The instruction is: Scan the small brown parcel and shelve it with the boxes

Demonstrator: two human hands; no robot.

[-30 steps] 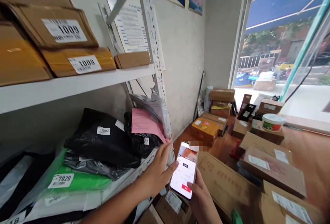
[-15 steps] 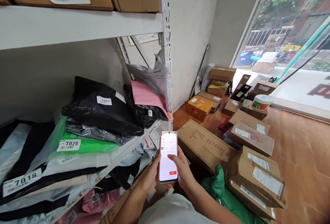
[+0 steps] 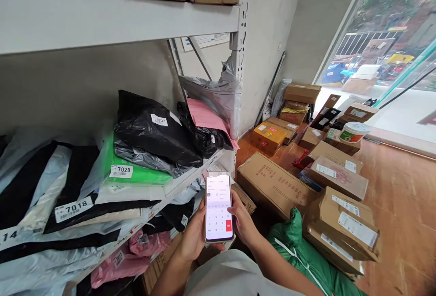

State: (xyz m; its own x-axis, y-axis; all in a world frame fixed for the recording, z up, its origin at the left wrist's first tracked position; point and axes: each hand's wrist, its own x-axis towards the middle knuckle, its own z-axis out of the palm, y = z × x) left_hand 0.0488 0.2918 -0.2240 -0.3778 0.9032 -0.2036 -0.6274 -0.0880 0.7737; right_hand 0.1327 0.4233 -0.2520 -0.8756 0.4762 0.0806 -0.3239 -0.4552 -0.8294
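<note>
Fingers of both hands wrap a slim, glossy smartphone (image 3: pixel 218 208) held upright low in the near centre: the left hand (image 3: pixel 192 237) cups its left edge, the right hand (image 3: pixel 244 224) grips the right edge, thumb over the lit keypad screen. Left of it, crinkled black, green and grey plastic mailers (image 3: pixel 136 150) bearing number labels slump on a white metal shelf (image 3: pixel 119 18). To the right, matte cardboard boxes (image 3: pixel 275 184) crowd a polished wooden floor (image 3: pixel 405 205) running to a far glass front.
</note>
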